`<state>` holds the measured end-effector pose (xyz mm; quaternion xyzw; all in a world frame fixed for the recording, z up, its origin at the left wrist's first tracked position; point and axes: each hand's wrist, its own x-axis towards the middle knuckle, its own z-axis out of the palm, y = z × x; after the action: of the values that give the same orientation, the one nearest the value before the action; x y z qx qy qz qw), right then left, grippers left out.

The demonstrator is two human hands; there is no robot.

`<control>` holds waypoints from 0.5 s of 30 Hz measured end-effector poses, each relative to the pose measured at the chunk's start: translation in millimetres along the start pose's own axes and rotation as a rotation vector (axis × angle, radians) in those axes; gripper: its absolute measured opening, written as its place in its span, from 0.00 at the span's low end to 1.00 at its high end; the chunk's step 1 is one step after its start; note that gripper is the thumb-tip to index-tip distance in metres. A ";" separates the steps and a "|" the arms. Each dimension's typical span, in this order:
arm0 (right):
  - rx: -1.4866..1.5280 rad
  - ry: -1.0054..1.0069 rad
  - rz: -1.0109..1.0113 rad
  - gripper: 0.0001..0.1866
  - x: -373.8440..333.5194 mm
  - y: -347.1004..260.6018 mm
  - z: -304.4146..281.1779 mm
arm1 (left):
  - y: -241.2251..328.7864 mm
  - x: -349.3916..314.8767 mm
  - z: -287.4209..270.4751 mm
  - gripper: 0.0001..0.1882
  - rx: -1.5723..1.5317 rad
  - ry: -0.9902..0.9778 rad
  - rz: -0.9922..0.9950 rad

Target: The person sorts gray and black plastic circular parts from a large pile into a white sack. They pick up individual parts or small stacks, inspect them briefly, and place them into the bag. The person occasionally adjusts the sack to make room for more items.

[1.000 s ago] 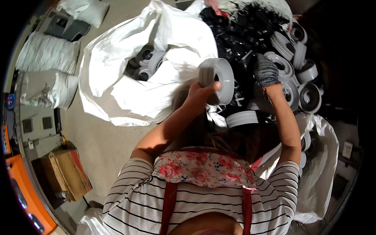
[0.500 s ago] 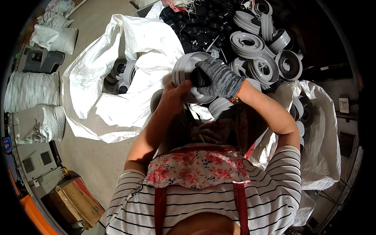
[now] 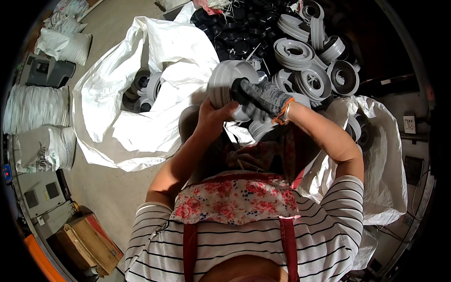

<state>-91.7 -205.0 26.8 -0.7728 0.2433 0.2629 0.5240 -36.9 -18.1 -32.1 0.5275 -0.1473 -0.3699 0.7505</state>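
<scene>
My bare left hand (image 3: 212, 116) is closed on the near left side of a round, ribbed grey plastic part (image 3: 224, 75), thumb toward me. The part is tilted over my lap. A black round cap (image 3: 237, 92) sits at its middle, and my right hand (image 3: 264, 99), in a grey knit glove with an orange cuff, has its fingers closed round this cap. The glove is slightly blurred and hides some of the part. Similar grey ring parts (image 3: 311, 82) lie heaped just beyond my right hand.
A large open white sack (image 3: 112, 127) with several grey parts inside stands at my left. Another white sack (image 3: 385, 188) is at my right. Black caps (image 3: 239, 28) are piled at the far side. Filled sacks (image 3: 37, 110) and a cardboard box (image 3: 91, 239) line the left.
The grey part has turned so that more of its ribbed side shows. My right hand has shifted slightly right and down, still on the black cap. My left hand keeps its hold.
</scene>
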 end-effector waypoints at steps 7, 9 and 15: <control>0.260 0.113 -0.376 0.37 20.6 32.1 12.8 | -5.8 -10.1 -9.5 0.19 0.193 0.113 0.053; 0.280 -0.086 -0.013 0.36 8.0 14.4 11.7 | 12.1 -3.2 -24.3 0.18 0.197 0.164 0.231; -1.507 0.085 -0.527 0.32 25.6 123.0 24.0 | 74.6 24.9 -48.4 0.49 0.827 0.434 0.645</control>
<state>-156.4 -226.0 -81.6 -0.9603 -0.1708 0.1943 -0.1040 39.5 10.0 11.5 0.7699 -0.2760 0.0838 0.5693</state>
